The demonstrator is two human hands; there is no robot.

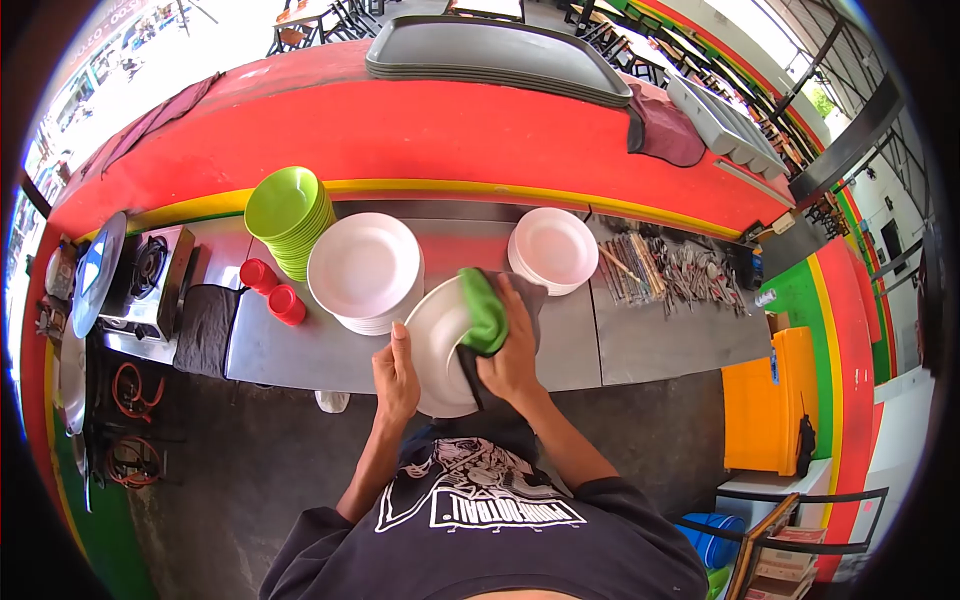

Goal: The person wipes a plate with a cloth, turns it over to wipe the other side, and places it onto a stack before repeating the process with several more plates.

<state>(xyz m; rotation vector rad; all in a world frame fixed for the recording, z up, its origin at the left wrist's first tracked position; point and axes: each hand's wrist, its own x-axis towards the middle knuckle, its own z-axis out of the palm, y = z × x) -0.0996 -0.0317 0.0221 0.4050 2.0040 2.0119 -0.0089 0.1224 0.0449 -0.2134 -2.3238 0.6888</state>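
Observation:
My left hand (397, 378) grips the left rim of a white plate (436, 345), thumb up on its edge. The plate is tilted in front of my chest, over the front edge of the metal table. My right hand (512, 345) is closed on a green cloth (484, 312) against the plate's right side, with a dark grey cloth (527, 292) beside and under it. Behind the plate, to the left, stands a stack of white plates (365, 266); to the right is a stack of smaller white bowls (554, 248).
Green bowls (290, 205) and red cups (286, 304) stand left on the metal table (640, 345). Cutlery (690, 270) lies right. A gas stove (150, 265) is far left. Grey trays (500, 55) rest on the red ledge. An orange box (765, 400) stands at right.

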